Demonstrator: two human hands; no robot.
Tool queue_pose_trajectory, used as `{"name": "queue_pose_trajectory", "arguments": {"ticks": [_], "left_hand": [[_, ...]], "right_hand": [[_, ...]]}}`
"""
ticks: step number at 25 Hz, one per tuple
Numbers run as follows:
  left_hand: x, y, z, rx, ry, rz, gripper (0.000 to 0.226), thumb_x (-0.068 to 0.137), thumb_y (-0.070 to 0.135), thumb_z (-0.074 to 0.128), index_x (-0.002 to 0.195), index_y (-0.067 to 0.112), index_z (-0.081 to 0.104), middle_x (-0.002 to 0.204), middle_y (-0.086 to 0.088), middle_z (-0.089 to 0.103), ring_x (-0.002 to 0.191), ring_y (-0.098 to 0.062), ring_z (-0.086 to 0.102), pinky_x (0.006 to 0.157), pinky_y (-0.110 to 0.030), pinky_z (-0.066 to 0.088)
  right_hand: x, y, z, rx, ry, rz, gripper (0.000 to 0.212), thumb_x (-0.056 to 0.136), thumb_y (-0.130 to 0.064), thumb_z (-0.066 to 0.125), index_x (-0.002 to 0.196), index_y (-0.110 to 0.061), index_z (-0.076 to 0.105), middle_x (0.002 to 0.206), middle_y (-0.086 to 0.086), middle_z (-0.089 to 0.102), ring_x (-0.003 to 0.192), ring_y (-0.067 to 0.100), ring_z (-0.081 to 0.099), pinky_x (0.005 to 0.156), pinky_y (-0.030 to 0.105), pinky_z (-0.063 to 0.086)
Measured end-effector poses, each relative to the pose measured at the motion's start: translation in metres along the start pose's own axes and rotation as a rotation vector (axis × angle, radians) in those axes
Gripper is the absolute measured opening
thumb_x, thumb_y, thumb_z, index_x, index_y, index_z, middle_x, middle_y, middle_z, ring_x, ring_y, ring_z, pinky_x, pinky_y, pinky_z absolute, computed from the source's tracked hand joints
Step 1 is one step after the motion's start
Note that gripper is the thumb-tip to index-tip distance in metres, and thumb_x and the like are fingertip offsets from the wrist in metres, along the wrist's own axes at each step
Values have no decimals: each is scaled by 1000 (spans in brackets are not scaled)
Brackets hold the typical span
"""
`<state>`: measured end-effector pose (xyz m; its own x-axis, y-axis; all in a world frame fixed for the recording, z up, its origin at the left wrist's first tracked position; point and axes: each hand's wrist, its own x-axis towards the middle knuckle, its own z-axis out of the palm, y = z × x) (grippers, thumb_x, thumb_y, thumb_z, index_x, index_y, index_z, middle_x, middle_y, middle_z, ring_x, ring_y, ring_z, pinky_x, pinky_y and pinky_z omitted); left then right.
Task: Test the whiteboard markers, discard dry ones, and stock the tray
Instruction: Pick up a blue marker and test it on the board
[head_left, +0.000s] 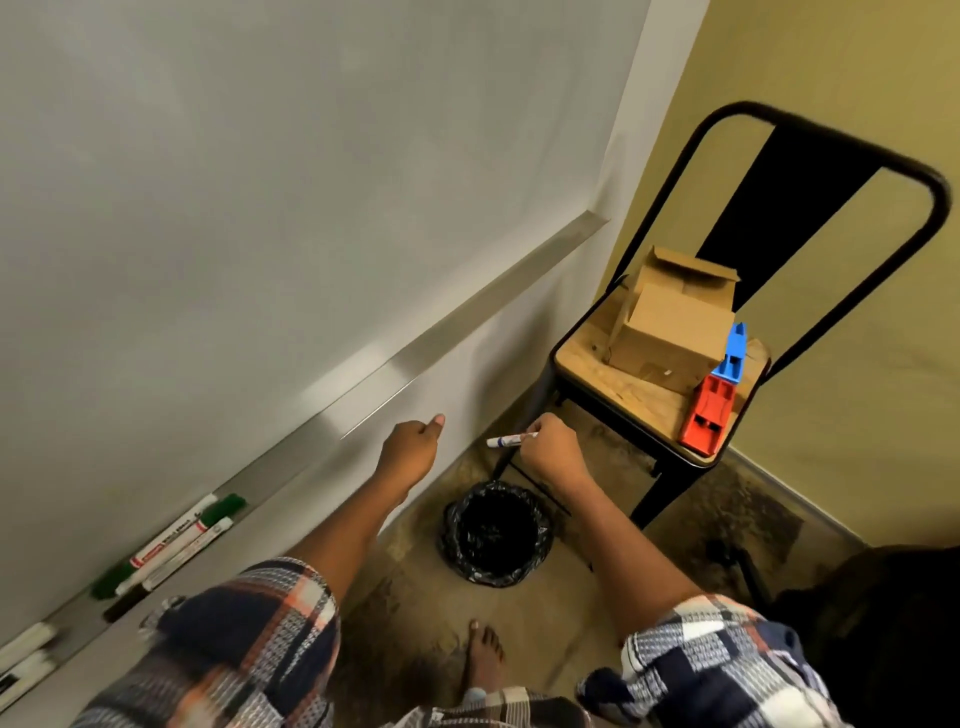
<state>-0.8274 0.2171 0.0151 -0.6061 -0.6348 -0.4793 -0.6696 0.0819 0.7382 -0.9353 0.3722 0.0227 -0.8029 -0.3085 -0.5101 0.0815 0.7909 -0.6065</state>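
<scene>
Here marker (506, 441) juts leftward from right hand (550, 447) grip.

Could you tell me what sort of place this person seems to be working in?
Probably a corner of a small meeting room or classroom, though I can't be sure: a wall-mounted whiteboard, a metal marker tray below it holding markers, and a chair standing alongside.

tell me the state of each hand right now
Left hand: closed, nothing visible in it.
Right hand: holding a marker.
</scene>
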Motion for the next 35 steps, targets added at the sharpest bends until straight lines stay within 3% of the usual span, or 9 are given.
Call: {"name": "queue_pose_trajectory", "arguments": {"ticks": [4, 10, 17, 19, 22, 25, 29, 32, 35], "left_hand": [[6, -23, 20, 151, -74, -11, 43, 101, 37, 38, 83, 4, 58, 98, -22, 65, 93, -34, 60, 83, -37, 45], [24, -46, 49, 295, -189, -62, 48, 101, 42, 36, 64, 13, 44, 65, -2, 46, 73, -26, 49, 64, -30, 31], [40, -68, 71, 312, -260, -77, 41, 100, 42, 38, 76, 12, 50, 77, -8, 53, 70, -21, 49, 72, -32, 38], [42, -73, 73, 309, -274, -69, 36, 100, 43, 37, 81, 15, 49, 89, -13, 55, 82, -24, 52, 76, -33, 39], [43, -83, 75, 293, -276, -90, 32, 101, 44, 36, 77, 23, 44, 86, -9, 58, 85, -26, 54, 73, -30, 35], [39, -90, 74, 284, -259, -101, 39, 101, 43, 35, 65, 30, 28, 67, 10, 32, 61, -10, 37, 58, -25, 30], [36, -95, 70, 282, -252, -89, 35, 101, 42, 35, 72, 26, 45, 74, 10, 40, 73, -11, 42, 66, -29, 33], [30, -94, 62, 280, -238, -73, 36, 101, 43, 34, 68, 28, 37, 68, 9, 37, 60, -3, 36, 59, -25, 31], [25, -95, 52, 268, -219, -95, 41, 101, 42, 34, 80, 10, 50, 76, -6, 51, 68, -18, 48, 69, -31, 35]], "right_hand": [[25, 28, 22, -84, -21, 59, 11, 93, -16, 54, 99, -6, 54, 109, 15, 60, 89, 29, 58, 61, 33, 45], [54, 53, 52, -138, -80, 87, 4, 92, -9, 51, 95, -7, 51, 101, 15, 59, 82, 32, 56, 63, 35, 44], [86, 86, 94, -261, -198, 117, 16, 88, -7, 61, 90, -11, 46, 91, 14, 52, 65, 23, 43, 53, 32, 38], [90, 95, 103, -257, -247, 143, 19, 90, -9, 59, 107, -7, 51, 105, 21, 55, 77, 27, 54, 60, 33, 44], [93, 110, 110, -304, -278, 145, 59, 93, -9, 56, 147, -10, 33, 136, 23, 48, 112, 38, 56, 87, 42, 53], [92, 117, 110, -283, -260, 154, 51, 94, -6, 53, 142, -6, 39, 130, 24, 52, 91, 31, 55, 78, 40, 53], [91, 118, 108, -275, -233, 156, 30, 93, -1, 51, 122, -9, 50, 111, 21, 58, 60, 21, 40, 55, 31, 38], [84, 107, 110, -259, -218, 136, 34, 93, -5, 53, 127, -2, 51, 119, 22, 58, 80, 31, 56, 63, 32, 42], [76, 93, 115, -229, -197, 92, 32, 95, -9, 54, 125, 0, 52, 122, 21, 57, 100, 34, 60, 72, 34, 45]]}}
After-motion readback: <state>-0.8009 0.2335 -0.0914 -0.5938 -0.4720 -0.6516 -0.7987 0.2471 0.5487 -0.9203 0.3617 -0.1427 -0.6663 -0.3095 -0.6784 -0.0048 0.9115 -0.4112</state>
